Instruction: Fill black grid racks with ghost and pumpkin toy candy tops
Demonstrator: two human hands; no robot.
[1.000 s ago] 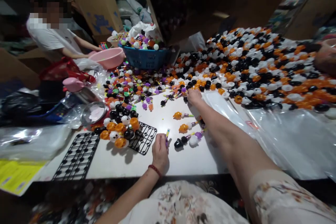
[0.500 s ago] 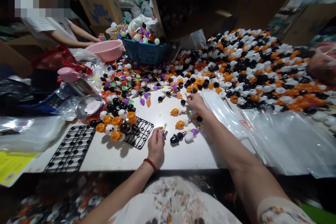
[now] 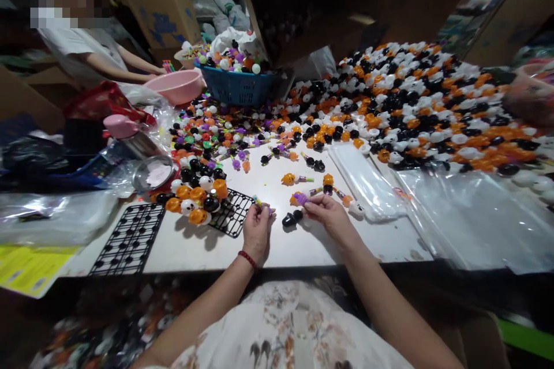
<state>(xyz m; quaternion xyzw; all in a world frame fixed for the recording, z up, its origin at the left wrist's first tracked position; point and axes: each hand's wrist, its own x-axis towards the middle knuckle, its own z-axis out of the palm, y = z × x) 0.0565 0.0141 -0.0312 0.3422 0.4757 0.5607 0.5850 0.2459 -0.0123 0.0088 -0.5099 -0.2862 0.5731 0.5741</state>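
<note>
My left hand (image 3: pixel 257 229) has its fingers closed on a small purple piece with a yellow and blue tube (image 3: pixel 258 202), above the white table (image 3: pixel 186 253). Pinched in my right hand (image 3: pixel 328 213) is a purple cap (image 3: pixel 300 198), close to an orange pumpkin piece lying behind it. A black hat-shaped piece (image 3: pixel 288 219) lies between the hands. Farther back rest an orange-headed tube piece (image 3: pixel 288 179) and a black one (image 3: pixel 319 165). On the left, a cluster of orange, black and white heads (image 3: pixel 198 196) stands on a black grid (image 3: pixel 236 207).
A second black grid (image 3: pixel 130 236) lies at the left front. Plastic bags (image 3: pixel 467 213) cover the right side. Behind are a big pile of heads (image 3: pixel 407 104), a blue basket (image 3: pixel 236 85) and a pink basin (image 3: pixel 179 85). A person (image 3: pixel 101 55) stands at the back left.
My right hand has come back toward me from the far small pieces and now holds a purple cap. The tube piece in my left hand has tilted. The pieces near my right hand lie differently.
</note>
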